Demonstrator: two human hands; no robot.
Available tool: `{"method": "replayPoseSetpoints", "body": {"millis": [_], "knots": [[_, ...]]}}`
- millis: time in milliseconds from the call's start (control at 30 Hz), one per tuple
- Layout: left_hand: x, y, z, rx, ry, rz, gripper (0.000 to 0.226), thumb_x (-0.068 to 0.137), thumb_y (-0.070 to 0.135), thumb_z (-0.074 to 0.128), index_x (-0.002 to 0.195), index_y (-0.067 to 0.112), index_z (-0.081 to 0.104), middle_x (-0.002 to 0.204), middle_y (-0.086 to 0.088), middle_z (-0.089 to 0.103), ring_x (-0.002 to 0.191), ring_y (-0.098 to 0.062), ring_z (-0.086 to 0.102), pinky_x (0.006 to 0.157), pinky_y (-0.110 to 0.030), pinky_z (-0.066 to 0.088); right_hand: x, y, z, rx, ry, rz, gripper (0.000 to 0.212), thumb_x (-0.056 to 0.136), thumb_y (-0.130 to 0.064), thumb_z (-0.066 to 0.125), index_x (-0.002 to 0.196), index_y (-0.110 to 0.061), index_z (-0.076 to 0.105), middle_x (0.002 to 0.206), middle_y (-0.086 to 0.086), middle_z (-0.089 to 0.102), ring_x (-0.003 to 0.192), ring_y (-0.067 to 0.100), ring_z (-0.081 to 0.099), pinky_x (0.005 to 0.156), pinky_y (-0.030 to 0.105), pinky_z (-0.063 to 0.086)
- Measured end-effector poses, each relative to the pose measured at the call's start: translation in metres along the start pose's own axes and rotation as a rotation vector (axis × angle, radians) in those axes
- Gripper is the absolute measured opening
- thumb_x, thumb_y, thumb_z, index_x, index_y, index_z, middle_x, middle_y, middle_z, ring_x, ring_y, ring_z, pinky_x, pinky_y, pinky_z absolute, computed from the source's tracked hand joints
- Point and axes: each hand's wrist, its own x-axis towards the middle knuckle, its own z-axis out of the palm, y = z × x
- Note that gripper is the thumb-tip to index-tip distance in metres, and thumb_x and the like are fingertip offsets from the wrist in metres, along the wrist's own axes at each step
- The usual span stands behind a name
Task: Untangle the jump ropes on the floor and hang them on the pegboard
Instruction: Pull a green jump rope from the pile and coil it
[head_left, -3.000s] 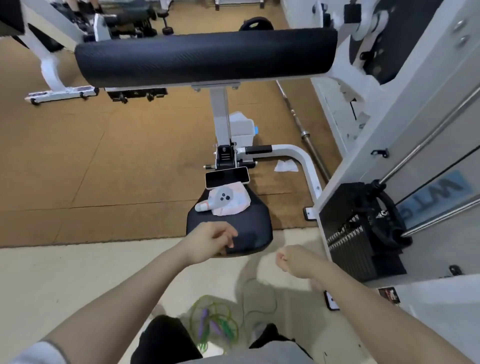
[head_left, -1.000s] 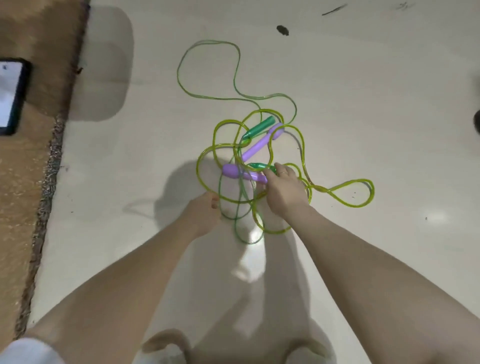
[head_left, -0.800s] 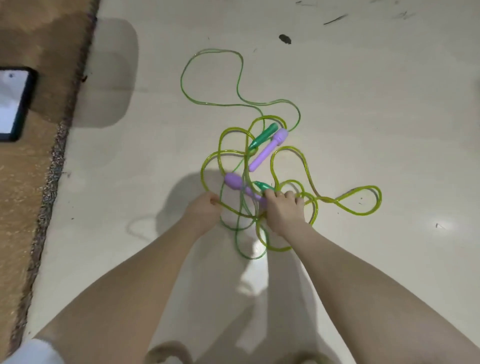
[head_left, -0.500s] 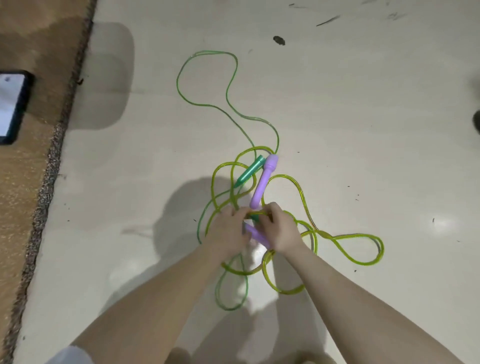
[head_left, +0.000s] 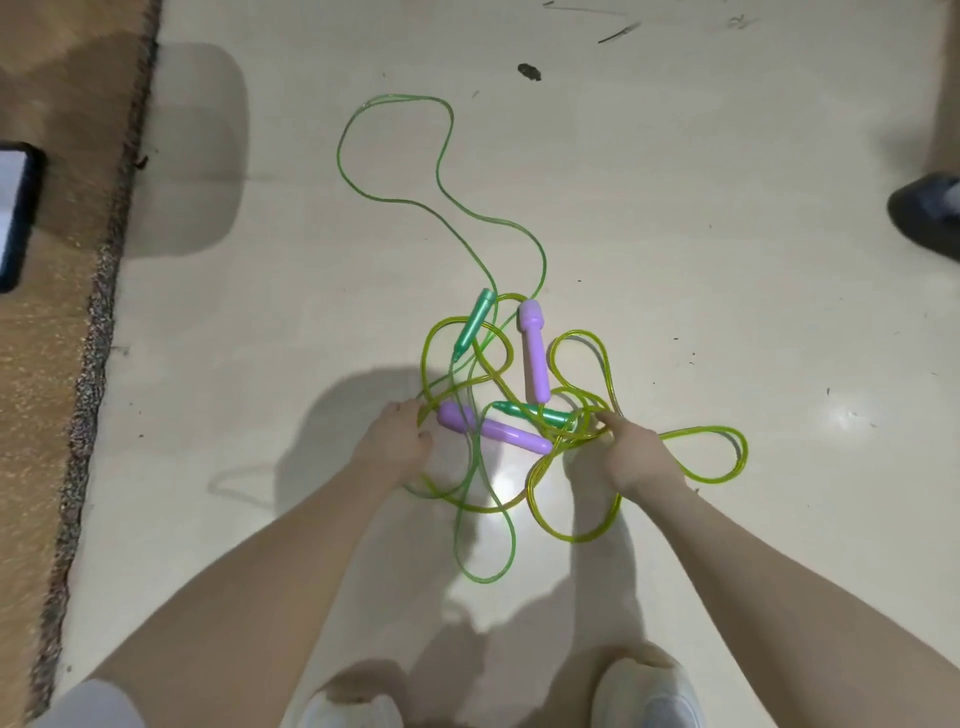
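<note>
On pale glossy floor (head_left: 727, 260) beside brown carpet (head_left: 47, 364), tangled jump ropes (head_left: 498, 395).

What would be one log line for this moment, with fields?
stage: untangling | left hand: pinches yellow rope | right hand: grips yellow rope in tangle | handles: all on floor | hung: none

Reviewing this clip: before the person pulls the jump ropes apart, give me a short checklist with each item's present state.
1. All four handles visible: ok, two purple handles, two green handles.
2. Left hand gripping cord: cannot tell, fingers curled at the yellow-green rope.
3. Right hand on the knot: ok, fingers in the yellow-green loops.
4. Ropes separated: not ok, green rope crosses the yellow-green one.
5. Pegboard in view: not ok.
</note>
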Motion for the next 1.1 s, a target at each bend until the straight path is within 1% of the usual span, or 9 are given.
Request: {"method": "replayPoseSetpoints", "body": {"millis": [100,233,367,500,667,733,867,967,1100], "knots": [[-0.012,-0.001,0.011,-0.187,-0.085,-0.034,0.045,0.089,0.016,0.052,0.133,0.015,0.043,0.115,-0.010,0.053,0.108,-0.028,0.054,0.088,-0.030,0.042,-0.017,-0.014,0.006,-0.322,0.245,-0.221,0.053,0.080,-0.015,0.037,0.133,-0.018,0.041,0.115,0.012,0.051,0.103,0.034,0.052,0.076,0.036,0.040],[-0.015,0.020,0.026,-0.453,0.022,-0.106,0.023,0.093,0.021,0.050,0.110,0.007,0.057,0.092,-0.005,0.057,0.096,-0.026,0.058,0.074,-0.026,0.037,-0.017,-0.046,0.029,-0.042,0.281,-0.481,0.039,0.082,-0.020,0.042,0.115,-0.007,0.057,0.112,0.015,0.053,0.102,0.033,0.048,0.084,0.038,0.037],[-0.033,0.051,0.008,-0.541,0.014,0.177,0.014,0.096,0.016,0.045,0.089,0.019,0.056,0.068,0.012,0.056,0.068,-0.001,0.056,0.061,-0.013,0.037,-0.018,-0.077,0.045,0.641,-0.030,-0.261,0.036,0.083,-0.045,0.038,0.085,-0.012,0.053,0.080,0.010,0.055,0.079,0.026,0.051,0.080,0.041,0.050],[-0.046,0.050,0.000,-0.608,-0.196,0.313,0.017,0.095,0.015,0.049,0.081,0.016,0.059,0.066,0.008,0.062,0.061,0.000,0.053,0.062,-0.018,0.042,-0.020,-0.084,0.034,1.235,-0.439,-0.014,0.023,0.096,-0.031,0.044,0.082,-0.015,0.051,0.106,0.040,0.053,0.077,0.025,0.051,0.060,0.024,0.046],[-0.036,0.044,-0.008,-0.532,-0.039,0.159,0.030,0.094,0.020,0.046,0.064,0.020,0.050,0.056,0.006,0.046,0.053,-0.010,0.041,0.053,-0.025,0.031,-0.015,-0.088,0.021,0.425,0.028,-0.251,0.047,0.095,-0.037,0.033,0.089,-0.001,0.062,0.088,0.017,0.064,0.082,0.031,0.054,0.073,0.034,0.042],[-0.028,0.037,-0.016,-0.629,0.033,0.033,0.025,0.094,0.016,0.041,0.072,0.014,0.051,0.062,-0.003,0.049,0.058,-0.018,0.045,0.059,-0.029,0.035,-0.015,-0.086,0.005,0.474,0.054,-0.273,0.040,0.096,-0.028,0.037,0.070,-0.009,0.061,0.067,0.004,0.056,0.073,0.027,0.049,0.064,0.031,0.035],[-0.022,0.022,-0.029,-0.301,0.200,-0.076,0.040,0.093,0.005,0.039,0.133,0.006,0.043,0.126,-0.017,0.047,0.114,-0.030,0.047,0.094,-0.031,0.035,-0.023,-0.078,-0.013,0.452,-0.069,-0.388,0.033,0.097,-0.024,0.039,0.068,-0.017,0.055,0.060,-0.005,0.045,0.059,0.012,0.041,0.057,0.025,0.030],[-0.031,0.032,-0.045,-0.033,0.413,0.456,0.058,0.083,0.002,0.051,0.139,0.005,0.038,0.142,-0.019,0.038,0.130,-0.034,0.039,0.104,-0.035,0.033,-0.040,-0.076,-0.015,0.188,-0.352,-0.515,0.027,0.096,-0.026,0.041,0.077,-0.020,0.059,0.061,-0.004,0.043,0.057,0.012,0.040,0.057,0.025,0.032],[-0.072,0.057,-0.050,0.072,0.012,0.819,0.054,0.066,0.000,0.049,0.120,0.010,0.049,0.100,-0.003,0.061,0.090,-0.015,0.060,0.076,-0.030,0.047,-0.055,-0.088,-0.023,0.094,-0.512,-0.656,0.037,0.095,-0.015,0.045,0.059,-0.021,0.053,0.055,-0.002,0.037,0.054,0.015,0.034,0.054,0.028,0.028]]}}
